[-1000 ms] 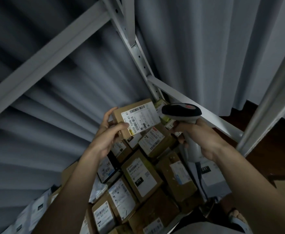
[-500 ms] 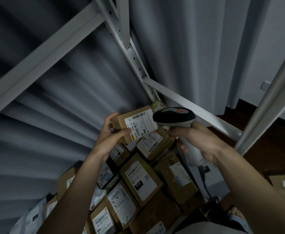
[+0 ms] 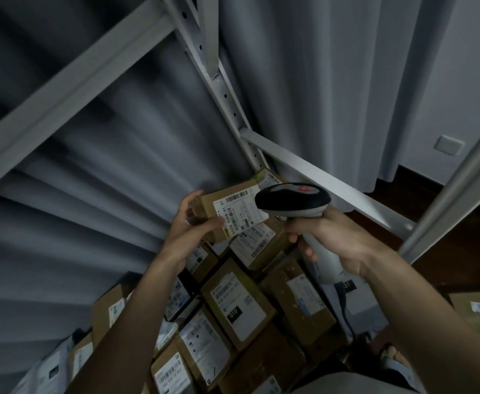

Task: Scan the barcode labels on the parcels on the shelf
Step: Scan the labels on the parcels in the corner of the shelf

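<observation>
Left hand (image 3: 189, 233): grip closed on cardboard parcel (image 3: 227, 213), label (image 3: 240, 211) up. Right hand (image 3: 338, 240): grip closed on barcode scanner (image 3: 292, 199), head just beside label.

Bare forearms, no sleeves; sandal (image 3: 398, 365) on foot.

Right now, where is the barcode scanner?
Head view, centre-right: the barcode scanner is gripped in the right hand, its head beside the label of the parcel that the left hand holds.

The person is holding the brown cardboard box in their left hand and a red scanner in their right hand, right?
Not quite. The head view shows the scanner in the right hand is black and grey, not red. The left hand does hold the brown cardboard box.
</observation>
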